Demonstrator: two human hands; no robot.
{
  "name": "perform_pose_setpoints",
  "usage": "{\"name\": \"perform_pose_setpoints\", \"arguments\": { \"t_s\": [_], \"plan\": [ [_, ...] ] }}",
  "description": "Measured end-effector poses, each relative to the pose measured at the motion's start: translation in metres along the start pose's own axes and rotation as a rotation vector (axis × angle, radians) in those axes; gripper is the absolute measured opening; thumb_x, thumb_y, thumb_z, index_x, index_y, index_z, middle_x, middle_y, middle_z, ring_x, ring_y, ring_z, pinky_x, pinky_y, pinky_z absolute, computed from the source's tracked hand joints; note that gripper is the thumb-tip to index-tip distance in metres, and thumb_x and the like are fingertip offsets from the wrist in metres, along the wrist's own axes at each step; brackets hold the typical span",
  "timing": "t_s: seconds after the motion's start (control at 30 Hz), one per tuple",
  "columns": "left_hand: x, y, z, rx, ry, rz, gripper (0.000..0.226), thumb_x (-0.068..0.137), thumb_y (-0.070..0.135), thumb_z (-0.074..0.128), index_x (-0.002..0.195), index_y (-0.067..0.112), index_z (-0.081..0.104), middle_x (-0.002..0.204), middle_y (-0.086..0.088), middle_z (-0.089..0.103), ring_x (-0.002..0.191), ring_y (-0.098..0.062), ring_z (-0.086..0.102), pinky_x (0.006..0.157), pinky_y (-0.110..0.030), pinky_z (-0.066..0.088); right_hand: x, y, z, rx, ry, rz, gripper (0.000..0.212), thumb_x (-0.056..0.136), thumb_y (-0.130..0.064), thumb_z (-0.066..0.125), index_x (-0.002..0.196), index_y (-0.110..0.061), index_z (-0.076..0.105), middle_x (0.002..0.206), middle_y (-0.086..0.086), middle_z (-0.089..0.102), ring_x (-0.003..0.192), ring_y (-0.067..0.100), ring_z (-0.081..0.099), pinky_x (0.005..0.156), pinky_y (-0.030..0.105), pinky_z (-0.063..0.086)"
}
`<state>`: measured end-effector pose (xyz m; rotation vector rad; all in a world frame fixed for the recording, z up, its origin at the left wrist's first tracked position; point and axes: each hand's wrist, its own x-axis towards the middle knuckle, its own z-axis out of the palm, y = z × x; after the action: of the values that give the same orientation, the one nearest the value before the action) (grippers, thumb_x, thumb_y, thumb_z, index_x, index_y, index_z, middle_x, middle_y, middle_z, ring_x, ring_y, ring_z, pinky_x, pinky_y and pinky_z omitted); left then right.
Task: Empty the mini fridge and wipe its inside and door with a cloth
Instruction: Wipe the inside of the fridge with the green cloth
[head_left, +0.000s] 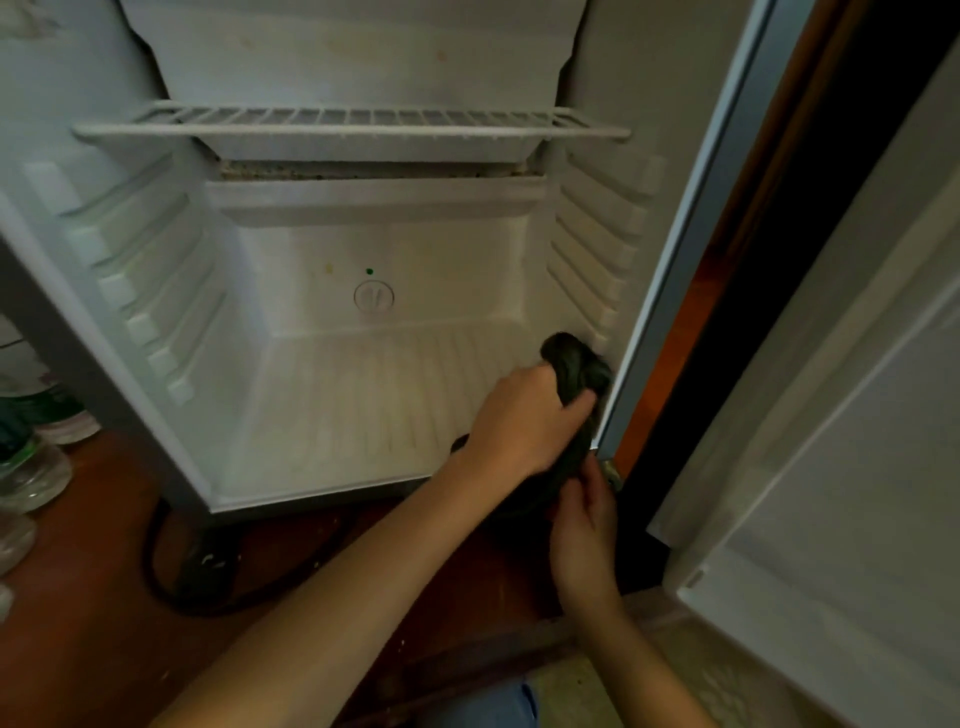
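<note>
The white mini fridge (374, 249) stands open with nothing on its ribbed floor or on its wire shelf (353, 122). A dark green cloth (576, 364) is bunched at the lower right front corner of the cavity, against the right wall. My left hand (524, 421) grips the upper part of the cloth and presses it into that corner. My right hand (584, 530) holds the cloth's lower end just below, by the door hinge. The open door (841, 415) hangs at the right, its white inner side facing me.
Several plastic water bottles (31, 452) stand on the reddish wooden floor at the far left. A black power cable (171, 566) loops on the floor under the fridge front. A small green dot and yellowish spots mark the back wall. My knee shows at the bottom edge.
</note>
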<state>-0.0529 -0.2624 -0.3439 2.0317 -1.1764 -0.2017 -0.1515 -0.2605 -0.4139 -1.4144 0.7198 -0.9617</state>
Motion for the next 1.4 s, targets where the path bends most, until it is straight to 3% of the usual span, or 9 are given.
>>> {"name": "perform_pose_setpoints", "arguments": {
  "t_s": [0.1,0.27,0.4,0.6,0.87,0.93,1.17,1.27,1.4],
  "plan": [
    [-0.011,0.005,-0.005,0.062,-0.049,0.053,0.036,0.089,0.041,0.058,0.094,0.005,0.062,0.082,-0.012,0.067,0.072,-0.027,0.064,0.064,-0.039,0.053,-0.002,-0.002,-0.001,0.004,-0.004,0.018,0.031,0.097,0.001,0.035,0.112,-0.010,0.060,0.089,-0.007,0.063,0.076,-0.004,0.059,0.071,0.021,0.043],
    [0.031,-0.002,-0.018,0.082,-0.026,-0.019,0.035,0.088,0.037,0.058,0.091,0.003,0.062,0.084,-0.012,0.063,0.081,-0.032,0.063,0.064,-0.032,0.046,0.001,0.003,0.002,-0.116,-0.090,-0.040,0.018,0.086,-0.017,0.039,0.081,-0.026,0.053,0.066,-0.007,0.048,0.061,0.009,0.044,0.061,0.033,0.036],
    [0.088,-0.021,-0.026,0.149,-0.013,-0.066,0.040,0.094,0.036,0.050,0.112,0.001,0.060,0.113,-0.020,0.063,0.101,-0.036,0.060,0.074,-0.030,0.040,0.003,0.007,0.001,-0.072,-0.111,-0.026,0.017,0.082,-0.018,0.039,0.082,-0.025,0.055,0.065,-0.006,0.045,0.058,0.007,0.041,0.057,0.025,0.033],
    [0.136,-0.037,-0.023,0.022,0.088,-0.223,0.042,0.098,0.033,0.043,0.112,-0.003,0.059,0.116,-0.021,0.062,0.096,-0.030,0.059,0.073,-0.027,0.037,0.008,0.011,0.002,-0.019,-0.154,-0.012,0.023,0.078,-0.014,0.040,0.078,-0.029,0.057,0.062,-0.005,0.043,0.054,0.006,0.036,0.052,0.019,0.030],
    [0.128,-0.038,-0.021,0.268,-0.098,-0.155,0.032,0.099,0.025,0.042,0.113,0.001,0.058,0.116,-0.017,0.062,0.103,-0.031,0.059,0.076,-0.027,0.039,0.009,0.014,-0.001,-0.065,-0.175,-0.013,0.015,0.072,-0.031,0.045,0.079,-0.033,0.058,0.064,-0.004,0.048,0.058,0.005,0.042,0.059,0.030,0.030],
    [0.119,-0.037,-0.019,0.316,-0.138,-0.140,0.032,0.100,0.027,0.042,0.112,0.003,0.059,0.115,-0.015,0.062,0.100,-0.028,0.059,0.075,-0.027,0.038,0.009,0.013,0.001,-0.065,-0.171,-0.001,0.016,0.075,-0.025,0.045,0.079,-0.034,0.058,0.064,-0.006,0.050,0.058,0.003,0.043,0.059,0.029,0.031],
    [0.115,-0.051,-0.017,-0.123,0.250,-0.285,0.069,0.090,0.041,0.060,0.140,0.007,0.027,0.138,-0.015,0.042,0.117,-0.033,0.052,0.089,-0.036,0.043,0.002,0.005,0.002,-0.067,-0.158,0.014,0.020,0.078,-0.020,0.042,0.079,-0.033,0.058,0.065,-0.008,0.050,0.057,0.004,0.042,0.058,0.025,0.033],
    [0.121,-0.041,-0.004,-0.191,0.372,-0.218,0.053,0.089,0.034,0.058,0.131,0.009,0.038,0.127,-0.014,0.051,0.108,-0.031,0.056,0.086,-0.036,0.046,0.003,0.004,0.001,-0.076,-0.163,0.012,0.020,0.078,-0.020,0.042,0.081,-0.033,0.057,0.067,-0.007,0.051,0.060,0.006,0.044,0.060,0.028,0.034],
    [0.116,-0.041,0.002,-0.211,0.354,-0.145,0.040,0.090,0.029,0.054,0.126,0.010,0.052,0.118,-0.012,0.062,0.104,-0.029,0.060,0.088,-0.038,0.049,0.004,0.003,0.002,-0.070,-0.160,-0.008,0.020,0.079,-0.018,0.043,0.081,-0.032,0.057,0.065,-0.006,0.049,0.057,0.010,0.041,0.055,0.030,0.033]
  ]
}}
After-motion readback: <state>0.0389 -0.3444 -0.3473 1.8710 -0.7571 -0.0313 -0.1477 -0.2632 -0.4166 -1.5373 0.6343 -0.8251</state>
